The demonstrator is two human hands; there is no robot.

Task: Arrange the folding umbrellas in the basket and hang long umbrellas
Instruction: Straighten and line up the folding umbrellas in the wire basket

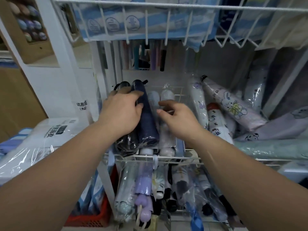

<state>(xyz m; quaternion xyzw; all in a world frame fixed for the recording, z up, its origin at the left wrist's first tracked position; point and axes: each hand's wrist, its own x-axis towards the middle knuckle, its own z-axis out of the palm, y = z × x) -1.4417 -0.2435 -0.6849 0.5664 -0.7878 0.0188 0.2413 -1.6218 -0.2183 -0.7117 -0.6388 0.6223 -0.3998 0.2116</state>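
Head view: both hands reach into the middle basket [166,157], a white wire tray on a rack. The left hand [121,110] lies palm-down on two dark folding umbrellas at the basket's left end. Its fingers spread, nearly straight, over the top of the black umbrella [125,145], and its thumb and forefinger rest on the navy umbrella [148,124] beside it. It presses rather than wraps; no finger is seen curled under either umbrella. The right hand [178,119] hovers just right of the navy umbrella with fingers loosely bent, thumb and forefinger apart, holding nothing. Whether it touches the white umbrellas [166,95] beneath cannot be told. The two hands are near each other but do not touch. The black, navy and white umbrellas lie side by side and parallel, each in clear wrap. To the right, at the same level, printed umbrellas [233,107] lie askew — crossing one another — and a green umbrella [266,147] lies across the front. The lower basket [180,210] holds more wrapped folding umbrellas, among them a purple umbrella [144,185]. Long umbrellas [150,57] hang at the back, under the upper basket [166,5]. Left of the rack sit raincoat packs [50,135] and a red crate [93,219].
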